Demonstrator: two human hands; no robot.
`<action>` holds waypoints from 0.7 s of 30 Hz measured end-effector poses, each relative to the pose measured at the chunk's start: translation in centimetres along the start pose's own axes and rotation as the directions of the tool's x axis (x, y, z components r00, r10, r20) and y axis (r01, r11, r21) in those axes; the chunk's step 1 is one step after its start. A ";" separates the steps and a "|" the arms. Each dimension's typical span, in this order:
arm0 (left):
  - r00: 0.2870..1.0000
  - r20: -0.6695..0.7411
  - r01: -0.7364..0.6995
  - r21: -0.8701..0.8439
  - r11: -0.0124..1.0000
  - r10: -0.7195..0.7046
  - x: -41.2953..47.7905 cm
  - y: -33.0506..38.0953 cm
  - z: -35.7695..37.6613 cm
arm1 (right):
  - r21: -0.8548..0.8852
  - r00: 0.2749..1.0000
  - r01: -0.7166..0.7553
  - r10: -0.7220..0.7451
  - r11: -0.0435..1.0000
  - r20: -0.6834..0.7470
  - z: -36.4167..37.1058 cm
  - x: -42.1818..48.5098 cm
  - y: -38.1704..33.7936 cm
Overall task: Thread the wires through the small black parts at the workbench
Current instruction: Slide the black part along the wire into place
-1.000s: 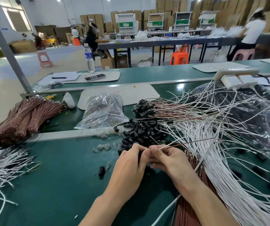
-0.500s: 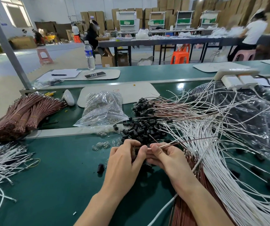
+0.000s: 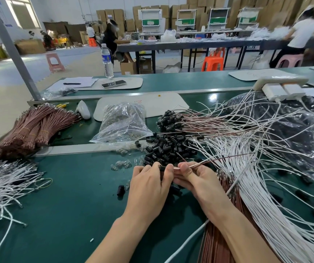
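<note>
Head view: the left hand (image 3: 148, 185) pinches one small black part (image 3: 162, 168) between thumb and forefinger, low over the green counter (image 3: 67, 196). The right hand (image 3: 196, 179) pinches a wire (image 3: 209, 161) close to its tip, which meets the part's opening. Judged step: insertion. The next move calls for feeding the wire straight through without buckling. A pile of black parts (image 3: 167, 149) lies just beyond the hands.

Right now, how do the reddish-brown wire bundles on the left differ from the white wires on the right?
The reddish-brown wire bundles are tied with thin bands and packed tight; the white wires lie loose and fanned out. The brown bundles sit well away from the right hand; the white wires run beside it. Both lie on the green workbench.
</note>
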State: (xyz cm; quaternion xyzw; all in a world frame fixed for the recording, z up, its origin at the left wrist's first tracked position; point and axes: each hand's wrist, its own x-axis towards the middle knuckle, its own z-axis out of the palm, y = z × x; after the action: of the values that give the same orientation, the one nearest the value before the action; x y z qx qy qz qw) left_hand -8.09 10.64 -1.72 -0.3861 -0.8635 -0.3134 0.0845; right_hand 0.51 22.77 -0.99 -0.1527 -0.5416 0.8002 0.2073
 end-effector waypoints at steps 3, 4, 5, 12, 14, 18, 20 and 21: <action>1.000 0.004 0.008 -0.007 1.000 -0.007 0.0 0.2 -0.2 | 0.011 1.000 -0.002 0.002 1.000 -0.006 0.0 0.0 -0.1; 1.000 -0.004 0.011 -0.015 1.000 -0.011 0.0 0.3 -0.2 | 0.023 1.000 -0.003 0.004 1.000 -0.009 0.0 0.0 -0.1; 1.000 -0.018 0.013 -0.030 0.999 -0.013 -0.1 0.3 -0.2 | 0.037 1.000 -0.004 0.005 0.999 -0.010 0.0 0.0 -0.2; 0.938 -0.205 0.132 -0.537 0.833 -0.281 -0.1 -0.1 -1.6 | 0.148 0.988 0.075 -0.053 0.986 -0.145 -0.4 -0.6 -1.8; 0.913 -0.214 0.114 -0.686 0.719 -0.348 0.4 -0.5 -2.9 | 0.152 0.980 0.117 -0.089 0.981 -0.181 -0.7 -0.9 -2.8; 0.903 -0.226 0.051 -0.788 0.613 -0.366 1.6 -1.1 -5.6 | 0.071 0.962 0.210 -0.193 0.975 -0.192 -1.0 -1.5 -6.2; 0.919 -0.204 0.029 -0.818 0.574 -0.337 2.0 -0.9 -6.9 | -0.048 0.945 0.281 -0.285 0.959 -0.163 -1.1 -1.6 -9.0; 0.932 -0.177 0.028 -0.837 0.547 -0.317 2.3 -0.7 -7.6 | -0.097 0.933 0.321 -0.333 0.942 -0.141 -1.1 -1.6 -10.6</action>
State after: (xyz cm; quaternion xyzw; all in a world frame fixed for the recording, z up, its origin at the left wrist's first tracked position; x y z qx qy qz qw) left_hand -10.92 7.14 4.85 -0.2387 -0.6270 -0.7415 -0.0034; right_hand 4.24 26.36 8.50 -0.1295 -0.5704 0.7201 0.3733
